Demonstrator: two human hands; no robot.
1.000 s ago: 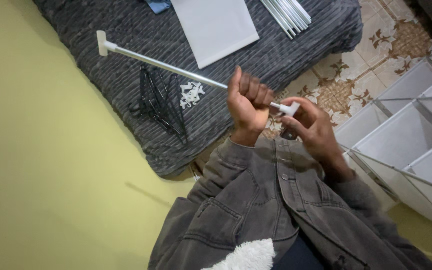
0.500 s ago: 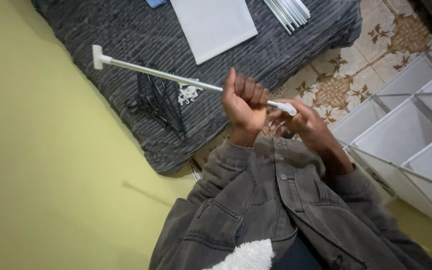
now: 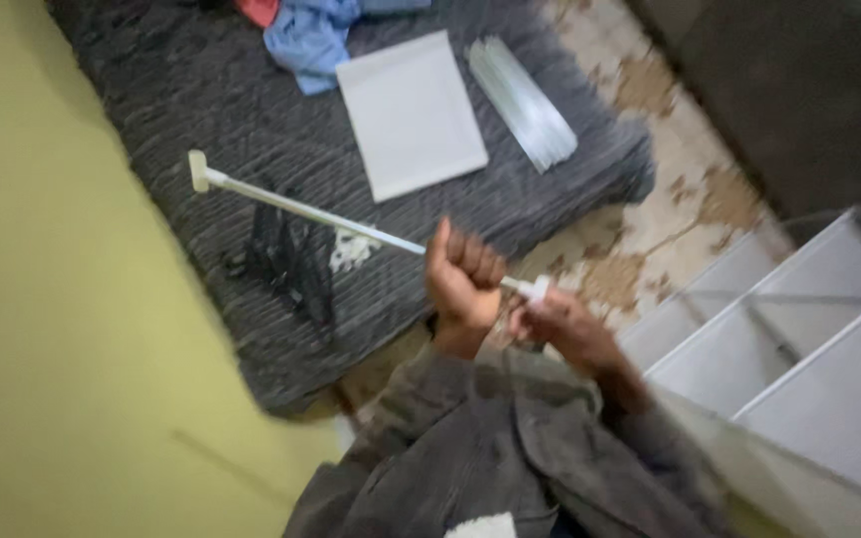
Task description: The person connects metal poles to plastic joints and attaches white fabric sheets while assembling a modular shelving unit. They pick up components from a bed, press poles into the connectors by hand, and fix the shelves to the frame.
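White rod [image 3: 311, 213] with a flat white cap [image 3: 197, 170] at its far left end slants across the middle of the view, above the dark grey ribbed blanket [image 3: 201, 90]. Its near right end carries a small white fitting [image 3: 536, 289]. The left hand [image 3: 462, 274] is clenched in a fist around the rod near that end, knuckles up. The right hand [image 3: 560, 319] sits just right of it, fingers pinched at the white fitting, though blur hides the exact grip. Both wrists come out of grey denim jacket sleeves [image 3: 510, 448].

On the blanket, under the rod, lie a bundle of black hangers [image 3: 286, 261] and, just right of them, a small heap of white plastic pieces [image 3: 353, 249]. Farther off rest a flat white panel [image 3: 411, 113], a bunch of white rods [image 3: 522, 103] to its right, and blue cloth [image 3: 306, 38] to its left. A yellow-green wall [image 3: 42, 349] fills the left. Patterned floor tiles [image 3: 640, 259] show at the right, next to a white shelf unit [image 3: 809, 349] with open compartments.
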